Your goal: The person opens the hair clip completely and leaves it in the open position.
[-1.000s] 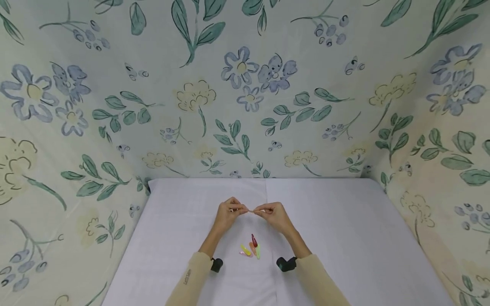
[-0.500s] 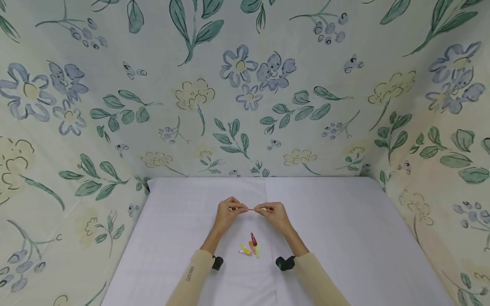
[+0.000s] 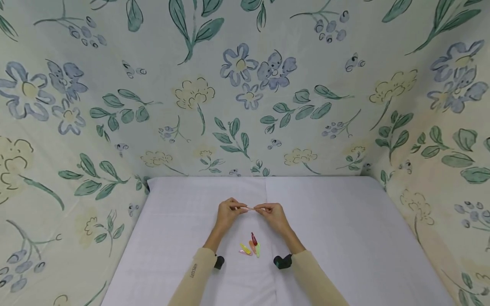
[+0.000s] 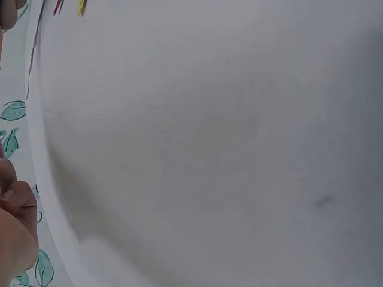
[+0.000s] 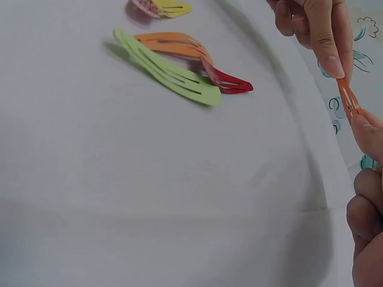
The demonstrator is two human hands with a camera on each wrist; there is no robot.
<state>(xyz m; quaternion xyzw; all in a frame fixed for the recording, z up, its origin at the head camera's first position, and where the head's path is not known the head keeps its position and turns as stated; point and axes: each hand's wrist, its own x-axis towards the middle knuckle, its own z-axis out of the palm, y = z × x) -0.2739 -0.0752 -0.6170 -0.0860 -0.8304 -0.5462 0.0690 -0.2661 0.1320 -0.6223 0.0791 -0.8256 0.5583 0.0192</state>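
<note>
An orange snap hair clip is held up between both hands above the white table. My left hand pinches one end of it with thumb and fingertips. My right hand pinches the other end; its thumb partly covers the clip in the right wrist view. Below the hands lie more snap clips in a loose cluster: a light green clip, another orange clip, a red clip, a yellow clip and a pink clip. The red one overlaps the orange and green ones.
A white cloth covers the table, with a crease running down near its middle. Floral fabric hangs behind it and along both sides. Black wrist cameras sit at the sleeve cuffs, on either side of the clips.
Both hands stay nearly in place, still pinching the clip. The left fingers have shifted slightly on it, and the forearms have drawn in a little. The clips on the table have not moved.
</note>
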